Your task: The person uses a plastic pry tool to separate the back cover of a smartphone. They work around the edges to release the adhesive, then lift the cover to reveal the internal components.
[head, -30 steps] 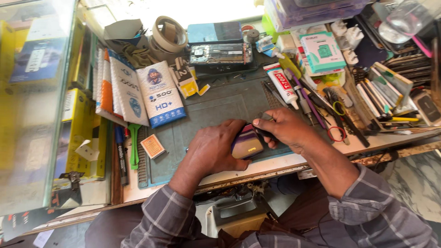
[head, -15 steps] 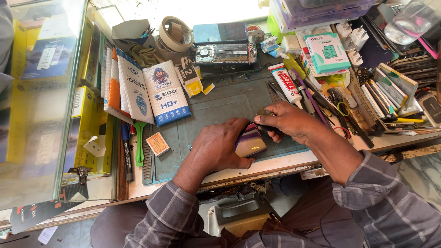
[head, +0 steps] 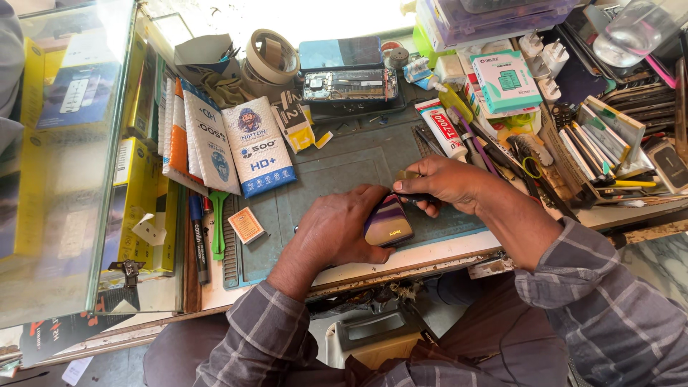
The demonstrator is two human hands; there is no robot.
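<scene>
Holding: left hand (head: 337,229) clamped on phone (head: 388,221), purple-striped back up, near front edge of green work mat (head: 337,168).
R hand: right hand (head: 448,183) closed on thin dark tool at phone's top edge; tip hidden.
Adj. items: opened phone (head: 350,85) at mat rear; glue tube (head: 442,129) to right.
Base: worktop (head: 401,259).

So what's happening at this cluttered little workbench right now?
A person in a plaid shirt works on a glossy purple phone lying back-up on a grey-green work mat. The left hand steadies it while the right hand presses a thin dark tool to its upper edge. An opened phone with exposed insides lies further back.
</scene>
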